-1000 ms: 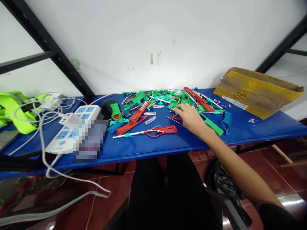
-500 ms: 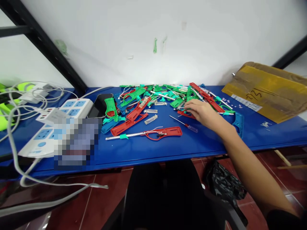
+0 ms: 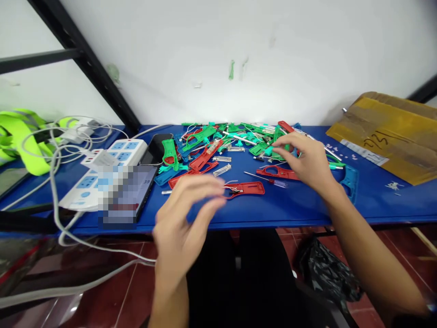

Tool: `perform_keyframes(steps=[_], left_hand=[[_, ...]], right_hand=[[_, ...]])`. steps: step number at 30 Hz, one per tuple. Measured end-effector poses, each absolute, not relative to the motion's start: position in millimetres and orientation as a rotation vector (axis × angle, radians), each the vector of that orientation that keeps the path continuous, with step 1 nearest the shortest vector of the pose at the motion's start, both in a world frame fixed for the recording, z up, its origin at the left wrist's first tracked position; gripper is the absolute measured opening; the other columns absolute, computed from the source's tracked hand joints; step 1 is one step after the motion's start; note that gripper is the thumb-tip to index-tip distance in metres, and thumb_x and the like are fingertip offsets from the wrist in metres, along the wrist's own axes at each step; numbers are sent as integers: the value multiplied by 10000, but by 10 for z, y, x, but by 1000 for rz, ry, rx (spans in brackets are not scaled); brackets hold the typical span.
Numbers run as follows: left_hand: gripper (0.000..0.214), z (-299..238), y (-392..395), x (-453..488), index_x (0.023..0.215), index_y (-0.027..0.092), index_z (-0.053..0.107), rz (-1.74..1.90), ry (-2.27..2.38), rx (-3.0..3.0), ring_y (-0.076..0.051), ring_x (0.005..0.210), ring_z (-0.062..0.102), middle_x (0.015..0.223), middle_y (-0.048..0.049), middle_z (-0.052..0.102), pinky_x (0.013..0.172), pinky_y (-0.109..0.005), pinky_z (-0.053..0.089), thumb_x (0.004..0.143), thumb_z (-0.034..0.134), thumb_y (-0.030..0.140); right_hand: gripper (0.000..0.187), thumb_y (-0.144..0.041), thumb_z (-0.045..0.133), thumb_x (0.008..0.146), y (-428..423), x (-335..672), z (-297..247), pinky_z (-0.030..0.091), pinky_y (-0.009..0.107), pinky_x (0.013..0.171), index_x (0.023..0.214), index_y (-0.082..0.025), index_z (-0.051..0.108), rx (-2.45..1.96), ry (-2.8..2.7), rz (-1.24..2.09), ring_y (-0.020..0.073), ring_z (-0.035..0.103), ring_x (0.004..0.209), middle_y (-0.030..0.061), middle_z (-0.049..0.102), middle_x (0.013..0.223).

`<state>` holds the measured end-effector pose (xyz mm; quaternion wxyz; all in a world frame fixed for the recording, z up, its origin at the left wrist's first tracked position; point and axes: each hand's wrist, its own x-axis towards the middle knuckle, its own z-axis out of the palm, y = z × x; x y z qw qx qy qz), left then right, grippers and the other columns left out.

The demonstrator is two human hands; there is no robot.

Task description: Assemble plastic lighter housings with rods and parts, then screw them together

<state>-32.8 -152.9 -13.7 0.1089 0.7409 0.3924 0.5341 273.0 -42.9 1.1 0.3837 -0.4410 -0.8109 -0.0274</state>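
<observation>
My left hand (image 3: 186,223) hovers over the table's front part, a little blurred, its thumb and fingers apart and nothing between them. Beneath its fingertips lies an opened red lighter shell (image 3: 251,187) with thin white wires; the hand covers most of its metal tube. My right hand (image 3: 305,161) reaches over the pile's right side, thumb and index fingertips close together. A small teal piece (image 3: 268,151) shows right at those fingertips; whether it is pinched is unclear. Below that hand lie another red lighter shell (image 3: 276,171) and a screwdriver (image 3: 278,183) with a clear handle.
A pile of green, red and blue lighter parts (image 3: 198,139) lies along the wall, with clear fuel tanks (image 3: 222,170) before it. On the left are a power strip (image 3: 90,182), phones (image 3: 146,182) and cables. A taped cardboard box (image 3: 392,136) and small white bits (image 3: 394,186) are at right.
My left hand has come into view from below and over the front red lighter. My right hand has lifted slightly off the right red shell, fingertips now beside a teal piece. The view has shifted.
</observation>
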Motion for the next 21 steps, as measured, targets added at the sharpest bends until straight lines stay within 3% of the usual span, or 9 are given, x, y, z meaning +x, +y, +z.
perform_keyframes(steps=[5,8,11,17,21], left_hand=[[337,-113,-994,-208,1407,246,647,1222,1114,2527,-276,1334,688,1398,-98,733,1176,-493,550,1075,682,297],[252,-229,-959,-204,1351,224,671,1301,1152,2473,-248,1224,748,1304,-94,782,1106,-441,591,1108,608,246],[206,-367,-1096,-231,1296,228,675,1371,1184,2319,-232,1196,773,1262,-80,799,1073,-392,614,1098,618,227],[448,-581,-1228,-265,1541,262,563,1380,1170,2073,-208,1177,793,1269,-77,806,1075,-378,623,1098,631,264],[234,-621,-1231,-280,1265,209,770,1425,1103,1818,-216,1078,821,1194,-82,840,1040,-375,647,1048,715,278]], right_hand=[[129,-306,696,1041,-578,2157,253,563,360,734,1122,-220,750,-978,-2170,260,206,695,811,55,797,991],[59,-260,705,1026,-706,1901,210,551,325,731,1007,-205,694,-902,-2159,371,181,667,777,37,765,924],[114,-266,706,1034,-844,1786,82,555,318,738,955,-216,641,-856,-2108,448,183,667,788,35,742,921],[131,-300,675,1085,-1003,1909,-182,567,331,811,1193,-226,674,-835,-2115,459,202,694,901,66,731,1090],[132,-307,660,1096,-1015,2055,-384,554,322,772,1181,-215,699,-974,-2203,489,193,665,841,59,686,1037]])
